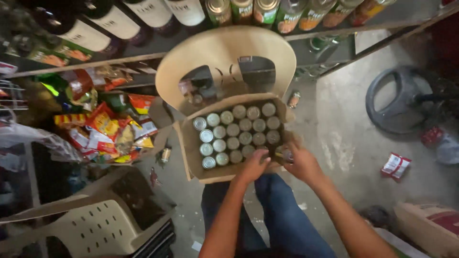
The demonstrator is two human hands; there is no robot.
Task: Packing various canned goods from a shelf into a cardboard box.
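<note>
Left hand (255,165) laid on cans (237,135) at cardboard box (191,153) near edge, fingers together; right hand (300,162) seemingly clamped on corner can (288,155). Box perched on chair (224,52); tipping risked if pressed.

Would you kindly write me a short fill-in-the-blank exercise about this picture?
1. The open cardboard box of cans rests on a beige plastic ____.
2. Both hands reach the box's ____ edge, nearest the person.
3. The right hand holds a small ____.

Missing words: chair; near; can
</note>
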